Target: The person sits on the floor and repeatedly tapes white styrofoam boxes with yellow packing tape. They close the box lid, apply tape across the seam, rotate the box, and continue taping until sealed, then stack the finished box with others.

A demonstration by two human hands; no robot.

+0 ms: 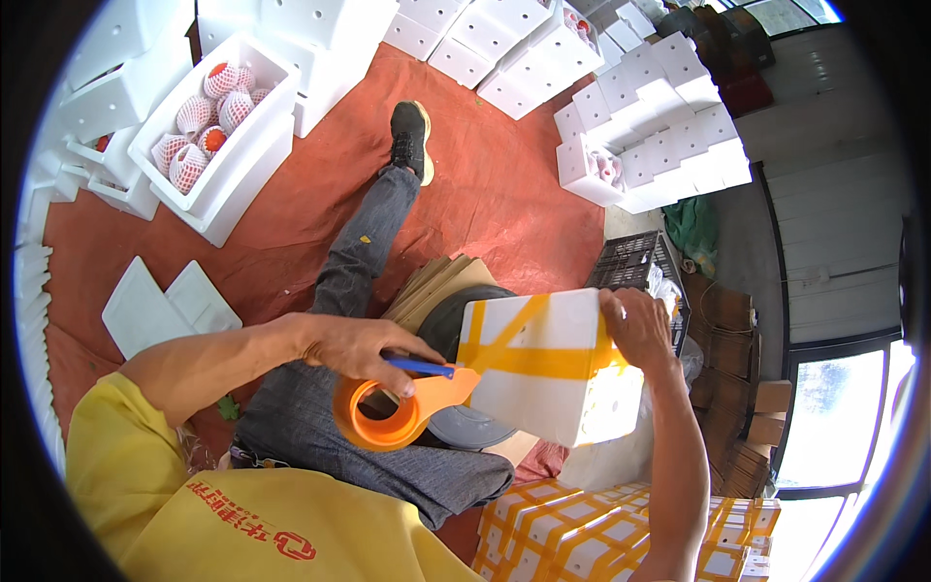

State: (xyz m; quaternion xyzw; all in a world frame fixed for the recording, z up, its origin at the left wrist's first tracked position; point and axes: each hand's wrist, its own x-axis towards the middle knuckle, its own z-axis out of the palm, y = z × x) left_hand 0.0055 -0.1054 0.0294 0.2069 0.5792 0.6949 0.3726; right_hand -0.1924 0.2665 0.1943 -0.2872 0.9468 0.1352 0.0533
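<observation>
A white foam box [531,356] wrapped with crossing bands of yellow-orange tape is held tilted above a round dark stool or drum [465,429]. My right hand [640,327] grips its upper right edge. In my left hand [364,353] is the blue handle of an orange tape dispenser [385,418] with a large tape roll. The dispenser's tip meets the left side of the box. Flat cardboard sheets [436,284] lie behind the stool.
Open foam boxes [262,138] of netted red fruit stand at upper left. More white boxes [676,138] are stacked at upper right. Foam lids [138,305] lie on the red floor sheet. Taped boxes [567,524] are stacked near me at lower right, beyond them a black crate [633,254].
</observation>
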